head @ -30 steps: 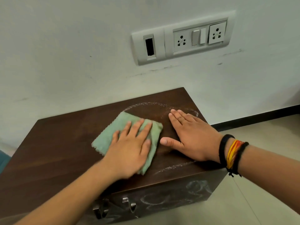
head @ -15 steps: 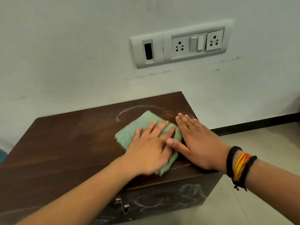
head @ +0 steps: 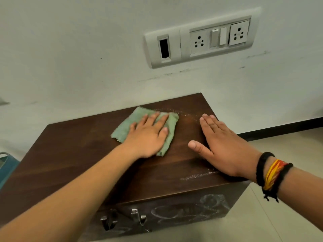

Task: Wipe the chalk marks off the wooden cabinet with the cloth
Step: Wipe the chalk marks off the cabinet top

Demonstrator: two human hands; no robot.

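On the cabinet (head: 73, 154) top, the left hand (head: 146, 137) presses the cloth (head: 139, 117) flat over far-edge chalk (head: 174, 110) for rubbing; the right hand (head: 222, 145), open and empty beside it, steadies the cabinet.

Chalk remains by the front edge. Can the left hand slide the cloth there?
Probably yes: bare wood lies between the cloth under the left hand and the chalk streak, though the right hand rests beside it.

Bare forearms, no sleeves; black cord bands (head: 262, 167) and red-yellow thread bracelet (head: 273, 173) on right wrist.
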